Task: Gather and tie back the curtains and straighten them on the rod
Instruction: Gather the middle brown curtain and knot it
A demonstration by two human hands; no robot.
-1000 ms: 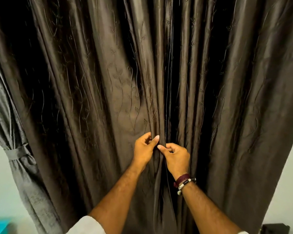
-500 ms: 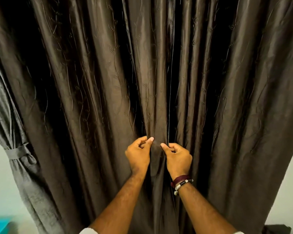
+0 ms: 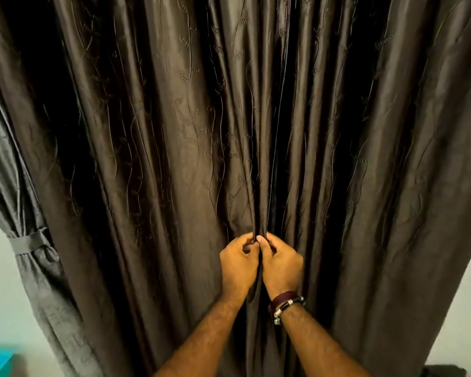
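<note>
Grey side curtain (image 3: 25,186) hangs at far left, already cinched by its tie-back (image 3: 29,243). Centre, the brown curtains (image 3: 174,159) hang closed; left hand (image 3: 238,263) and right hand (image 3: 282,265), knuckles touching, each pinch an inner fold in a closed grip, likely to gather the cloth.

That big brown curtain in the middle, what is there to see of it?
The brown curtain fills most of the view, hanging in deep upright folds. Its cloth looks smooth and faintly shiny, stitched with thin trailing vines and small leaves. It hangs loose, with no tie around it. Low at the centre, the left hand and the right hand pinch a fold of it close together. Its left edge overlaps a grey curtain held by a band. The rod is out of view.
</note>
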